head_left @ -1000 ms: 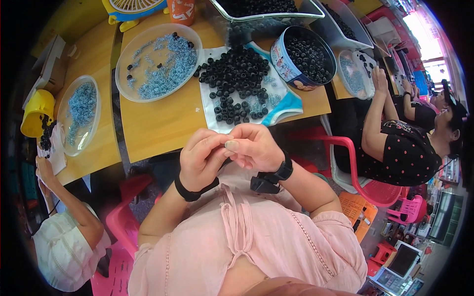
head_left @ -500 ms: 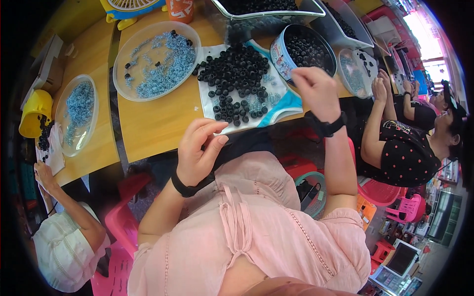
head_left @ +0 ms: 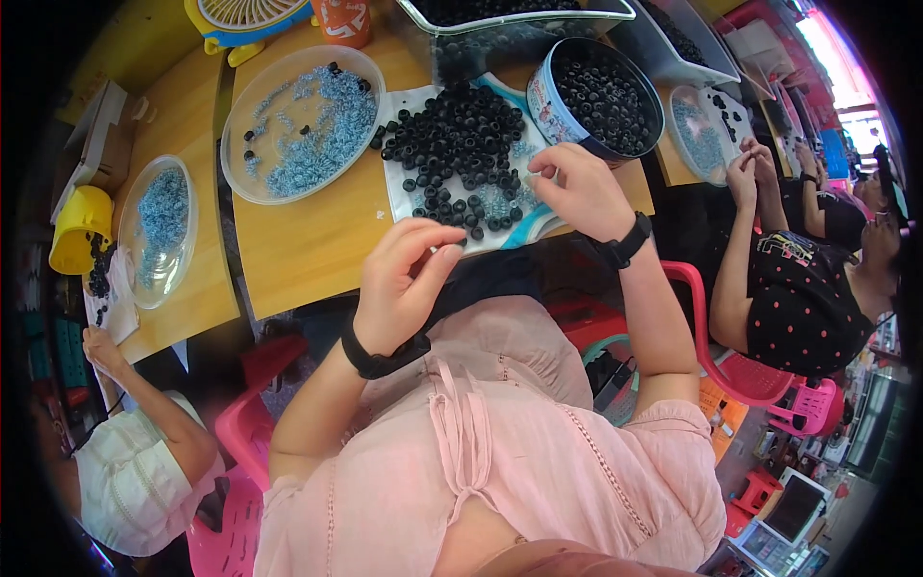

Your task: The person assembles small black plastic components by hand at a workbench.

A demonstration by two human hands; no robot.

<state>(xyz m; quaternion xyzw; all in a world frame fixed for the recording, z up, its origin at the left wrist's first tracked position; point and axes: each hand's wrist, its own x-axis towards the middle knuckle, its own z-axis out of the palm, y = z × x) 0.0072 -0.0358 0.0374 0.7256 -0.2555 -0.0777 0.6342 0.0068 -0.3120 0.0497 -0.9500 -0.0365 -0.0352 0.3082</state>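
Head view shows, at the left, a yellow bucket tipped over on a second wooden tabletop, with black beads running from its mouth toward a co-worker's hand at the near edge. Just right of the bucket, a clear dish holds blue beads.

Across a narrow gap, on the main tabletop, a large clear tray of light-blue beads and a few black ones sits near the left edge. An orange cup stands behind it, toward the far edge.

The left hand is at the near edge, thumb and forefinger almost meeting. A dark bead shows at their tips; I cannot tell whether it is pinched or lies behind them. Beyond, a white cloth with blue trim reaches the near edge and carries a heap of black beads.

The right hand, fingers curled, is over the cloth's right side beside pale clear beads; whether it grips one, I cannot tell.

A round tin of black beads stands behind that hand, near the right edge.
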